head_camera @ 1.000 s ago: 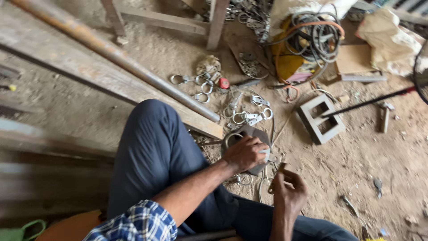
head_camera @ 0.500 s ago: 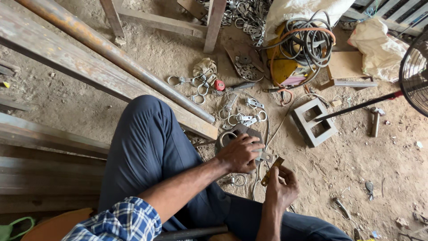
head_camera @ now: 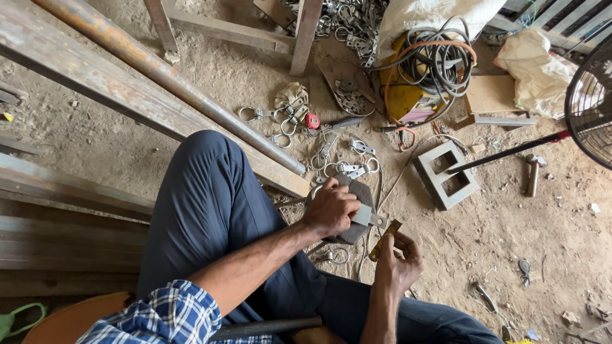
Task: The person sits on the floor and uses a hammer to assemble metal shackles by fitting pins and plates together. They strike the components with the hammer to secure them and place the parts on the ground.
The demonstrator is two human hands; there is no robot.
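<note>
Dusty workshop floor (head_camera: 497, 242): left hand (head_camera: 331, 207) grips metal plate (head_camera: 366, 215); right hand (head_camera: 396, 261) pinches rusty strip (head_camera: 385, 232).

Dusty dirt floor (head_camera: 510, 229) strewn with metalwork.
Metal rings (head_camera: 331, 159) lie at centre, a hollow concrete block (head_camera: 446, 175) at 3 o'clock, a hammer (head_camera: 533, 173) beyond it.

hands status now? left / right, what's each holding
Left hand: closed, pressing a flat metal strip onto the dark block.
Right hand: closed, fingers pinching a small rusty flat piece.
</note>
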